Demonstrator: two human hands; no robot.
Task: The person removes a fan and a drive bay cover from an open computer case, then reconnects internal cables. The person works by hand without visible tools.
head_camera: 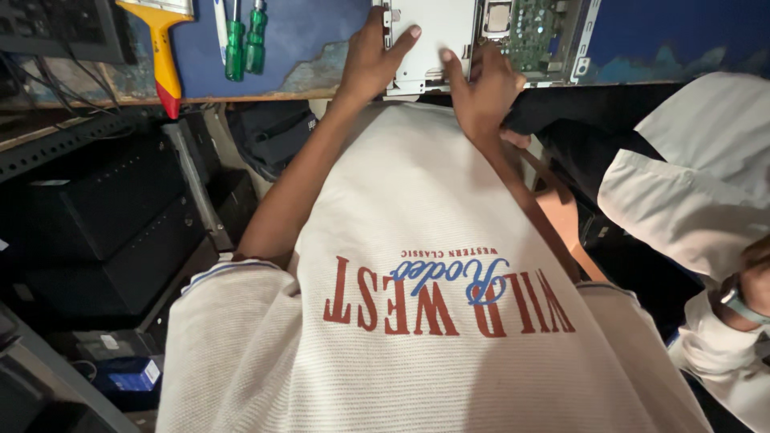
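A metal computer chassis (433,32) with a green circuit board (533,36) lies at the front edge of the workbench, partly cut off by the top of the view. My left hand (373,60) grips its near left corner, thumb laid on the pale metal plate. On the near edge, just right of that, rests my right hand (481,84) with its index finger pressed on the plate. My cream shirt fills the lower view.
A paintbrush (164,48) with a yellow and red handle and two green-handled screwdrivers (245,40) lie on the blue bench top at the left. Dark equipment boxes (96,224) stack below the bench at left. Another person in a white shirt (698,184) sits close at right.
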